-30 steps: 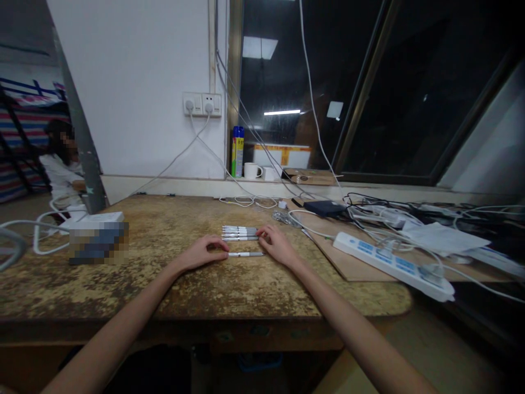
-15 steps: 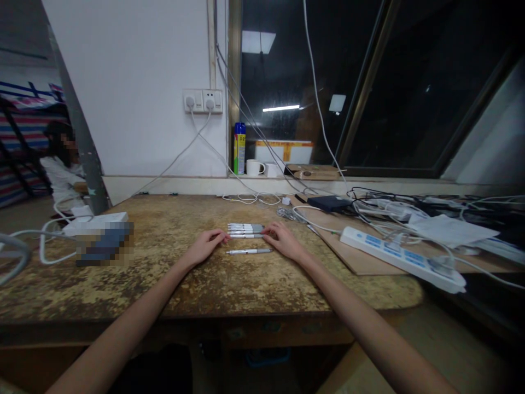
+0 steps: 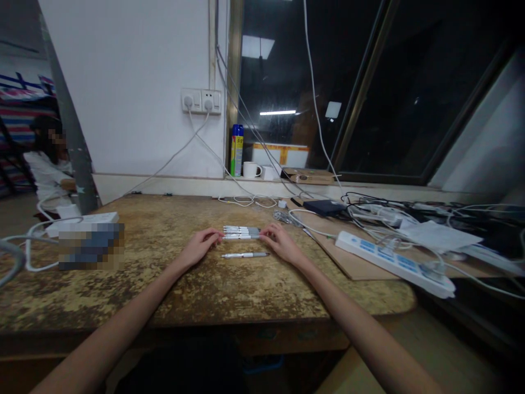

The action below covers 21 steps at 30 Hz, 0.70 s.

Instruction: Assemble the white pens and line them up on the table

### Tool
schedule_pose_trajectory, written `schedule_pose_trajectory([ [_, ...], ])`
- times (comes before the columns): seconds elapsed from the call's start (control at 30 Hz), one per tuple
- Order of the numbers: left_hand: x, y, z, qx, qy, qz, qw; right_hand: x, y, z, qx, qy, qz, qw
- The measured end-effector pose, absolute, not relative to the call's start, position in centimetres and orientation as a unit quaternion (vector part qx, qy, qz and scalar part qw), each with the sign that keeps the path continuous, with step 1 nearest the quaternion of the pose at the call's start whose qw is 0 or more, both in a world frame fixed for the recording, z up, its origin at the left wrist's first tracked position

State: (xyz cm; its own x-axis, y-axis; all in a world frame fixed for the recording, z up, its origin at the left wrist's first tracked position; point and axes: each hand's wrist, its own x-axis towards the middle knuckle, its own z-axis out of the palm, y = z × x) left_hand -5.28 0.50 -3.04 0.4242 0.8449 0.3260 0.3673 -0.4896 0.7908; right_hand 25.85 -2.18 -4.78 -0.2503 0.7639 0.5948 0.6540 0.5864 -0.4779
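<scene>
Several white-and-grey pens [image 3: 241,230] lie side by side in a close row on the worn wooden table [image 3: 180,298]. My left hand [image 3: 199,247] is at the row's left end, thumb and fingers closed on the tip of the nearest pen [image 3: 241,237]. At its opposite end, my right hand [image 3: 281,244] pinches that same pen with curled fingers. One more pen [image 3: 245,255] lies by itself a little nearer to me, parallel to the row and touched by neither hand.
On the right, a white power strip [image 3: 394,262] and tangled cables lie on a brown board [image 3: 348,268]. A blurred dark blue object [image 3: 92,246] and a white box [image 3: 82,223] are at left. A mug [image 3: 251,169] and spray can [image 3: 237,150] stand on the sill. A person [image 3: 47,169] sits far left.
The view has shifted slightly, so the whole scene sits a bit further left and mostly lower. Both hands keep their places at the ends of the pen row.
</scene>
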Motion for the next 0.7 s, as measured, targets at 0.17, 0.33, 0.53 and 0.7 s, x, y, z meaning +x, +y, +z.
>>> schedule_pose_trajectory([
  [0.17, -5.0, -0.3, -2.5, 0.78, 0.388, 0.374, 0.319, 25.7, -2.4, -4.4, -0.439, -0.783, 0.088, 0.432],
  [0.33, -4.3, -1.4, -1.7, 0.799, 0.359, 0.354, 0.327, 25.1, -3.1, -3.7, -0.439, -0.784, 0.092, 0.429],
  [0.53, -3.9, -1.8, -1.4, 0.818, 0.333, 0.352, 0.309, 24.5, -3.9, -3.2, -0.42, -0.797, 0.105, 0.421],
  [0.7, -3.5, -1.8, -1.4, 0.824, 0.339, 0.347, 0.292, 24.2, -4.2, -3.4, -0.413, -0.78, 0.176, 0.435],
])
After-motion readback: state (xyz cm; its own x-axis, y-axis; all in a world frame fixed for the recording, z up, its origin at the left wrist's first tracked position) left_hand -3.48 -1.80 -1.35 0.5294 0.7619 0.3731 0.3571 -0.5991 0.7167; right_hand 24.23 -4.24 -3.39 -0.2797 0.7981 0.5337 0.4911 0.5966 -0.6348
